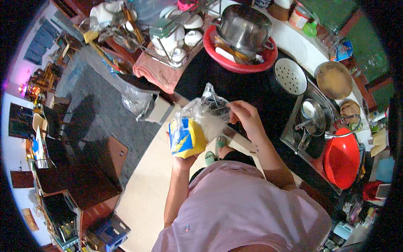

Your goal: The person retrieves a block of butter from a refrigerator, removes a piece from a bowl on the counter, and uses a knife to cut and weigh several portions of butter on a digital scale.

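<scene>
My left hand (185,161) is wrapped from below round a yellow and blue package (194,137), held up in front of my body. A crumpled clear plastic bag (212,117) covers part of the package and spreads out to its right. At the bag's right edge, the fingers of my right hand (245,115) pinch the thin film. I cannot tell what is inside the package.
Beyond my hands a dark counter carries a red basin (239,69) with a steel pot (245,27) on it. A dish rack (180,63) stands to its left. At right are a white colander (290,76), a sink (289,130) and a red bowl (342,157).
</scene>
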Demonstrator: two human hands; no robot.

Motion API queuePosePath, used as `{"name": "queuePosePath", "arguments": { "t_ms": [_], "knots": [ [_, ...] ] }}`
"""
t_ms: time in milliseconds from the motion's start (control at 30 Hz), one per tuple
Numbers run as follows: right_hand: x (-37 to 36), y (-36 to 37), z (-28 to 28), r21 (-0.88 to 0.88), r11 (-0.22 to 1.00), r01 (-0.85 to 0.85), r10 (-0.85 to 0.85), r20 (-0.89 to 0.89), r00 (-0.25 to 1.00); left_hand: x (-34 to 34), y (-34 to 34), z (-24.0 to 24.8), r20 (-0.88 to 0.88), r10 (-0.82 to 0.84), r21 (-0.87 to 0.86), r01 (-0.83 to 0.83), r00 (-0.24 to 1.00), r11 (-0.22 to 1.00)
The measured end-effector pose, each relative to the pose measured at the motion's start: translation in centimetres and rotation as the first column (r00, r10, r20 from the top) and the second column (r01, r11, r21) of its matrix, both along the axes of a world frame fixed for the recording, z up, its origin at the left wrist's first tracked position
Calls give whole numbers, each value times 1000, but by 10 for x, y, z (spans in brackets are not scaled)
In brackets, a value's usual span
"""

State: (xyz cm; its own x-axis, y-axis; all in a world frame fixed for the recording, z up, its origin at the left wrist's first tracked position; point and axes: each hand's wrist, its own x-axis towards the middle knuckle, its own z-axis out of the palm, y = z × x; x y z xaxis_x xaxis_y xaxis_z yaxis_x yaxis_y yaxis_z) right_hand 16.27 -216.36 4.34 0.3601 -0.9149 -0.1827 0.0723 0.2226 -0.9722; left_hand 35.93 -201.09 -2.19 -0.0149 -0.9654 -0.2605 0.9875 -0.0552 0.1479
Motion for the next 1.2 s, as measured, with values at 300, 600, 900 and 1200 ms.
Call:
{"name": "queuePosePath", "arguments": {
  "t_ms": [300,600,900,1200],
  "knots": [
    [32,-67,6,-667,705,-240,-58,-392,918,8,-80,4,445,-40,258,-85,895,963],
    [59,-106,-19,-589,782,-203,61,-251,966,40,-128,-18,338,-148,234,69,930,970],
    [84,-106,-21,-341,939,55,-117,-163,980,103,-183,-49,344,-369,206,315,863,927],
    [122,-126,-49,-313,945,100,-163,-184,969,140,-178,-69,274,-352,253,286,895,924]
  ]
}}
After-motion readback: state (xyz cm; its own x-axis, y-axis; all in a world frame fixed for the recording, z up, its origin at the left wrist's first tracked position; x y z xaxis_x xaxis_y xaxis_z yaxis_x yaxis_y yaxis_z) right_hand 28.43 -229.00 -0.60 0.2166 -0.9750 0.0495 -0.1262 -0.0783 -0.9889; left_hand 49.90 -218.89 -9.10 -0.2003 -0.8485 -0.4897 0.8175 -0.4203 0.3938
